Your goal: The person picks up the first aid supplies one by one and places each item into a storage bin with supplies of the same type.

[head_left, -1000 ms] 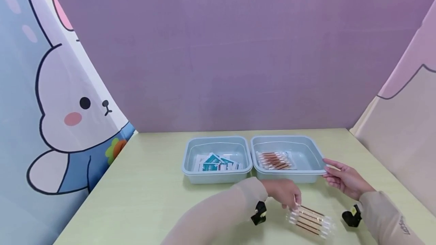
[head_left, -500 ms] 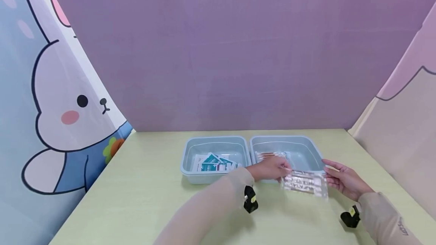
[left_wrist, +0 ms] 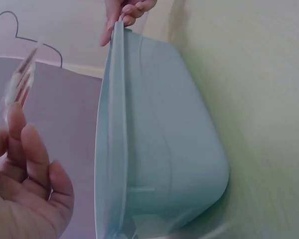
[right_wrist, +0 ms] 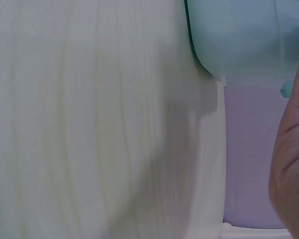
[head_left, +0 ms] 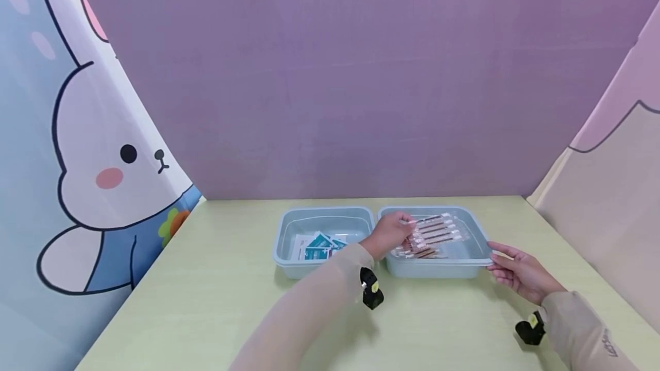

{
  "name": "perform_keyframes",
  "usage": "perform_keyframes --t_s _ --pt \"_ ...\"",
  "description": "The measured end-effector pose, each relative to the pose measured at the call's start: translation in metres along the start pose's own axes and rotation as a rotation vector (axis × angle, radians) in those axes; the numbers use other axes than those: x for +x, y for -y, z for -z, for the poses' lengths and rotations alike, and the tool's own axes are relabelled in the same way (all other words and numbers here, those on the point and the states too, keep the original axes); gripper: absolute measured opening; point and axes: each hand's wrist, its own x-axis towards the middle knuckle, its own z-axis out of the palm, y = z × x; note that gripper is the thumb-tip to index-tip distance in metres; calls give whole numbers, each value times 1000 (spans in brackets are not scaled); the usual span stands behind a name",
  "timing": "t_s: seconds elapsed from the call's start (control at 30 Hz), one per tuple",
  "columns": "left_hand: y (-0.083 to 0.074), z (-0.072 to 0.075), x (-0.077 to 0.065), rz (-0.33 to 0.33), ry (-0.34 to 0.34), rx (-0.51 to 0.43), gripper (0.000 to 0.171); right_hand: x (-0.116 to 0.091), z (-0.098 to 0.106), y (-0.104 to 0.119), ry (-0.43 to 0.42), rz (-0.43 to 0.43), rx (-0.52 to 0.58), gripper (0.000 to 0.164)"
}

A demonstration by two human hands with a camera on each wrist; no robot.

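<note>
A clear packet of brown-stemmed cotton swabs [head_left: 439,229] is pinched at its left end by my left hand [head_left: 388,235]. It hovers over the right-hand pale blue plastic bin [head_left: 433,270], where more swab packets [head_left: 420,253] lie, partly covered from view. In the left wrist view the thumb and fingers of the left hand [left_wrist: 32,184] hold the packet [left_wrist: 24,82] edge-on beside the bin's rim. My right hand [head_left: 526,272] grips the same bin's rim at its front right corner. Only the side of the right hand [right_wrist: 294,159] shows in the right wrist view.
A matching blue bin [head_left: 304,271] with teal-and-white sachets [head_left: 321,245] stands close on the left, partly overlapped by the left sleeve. Behind the pale green table [head_left: 206,279] rises a purple backdrop [head_left: 330,85], with printed cloth panels at both sides.
The left hand has carried the swab packet from the table front, up past the bin's front edge and over the right bin. The right hand has stayed at the rim.
</note>
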Motion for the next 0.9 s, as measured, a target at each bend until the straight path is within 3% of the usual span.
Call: perform_keyframes --t_s 0.23,0.4,0.57,0.9 --pt "-3 6 3 23 -155 -73 11 -3 -4 4 -19 -13 -5 35" --pt "-6 11 4 55 -260 -3 12 -6 -7 8 -29 -12 -14 35" --pt "-8 14 5 80 -308 12 15 -7 -9 9 -48 -13 -31 34" --pt "-7 12 5 138 -313 -19 16 -8 -11 8 -50 -3 -25 34"
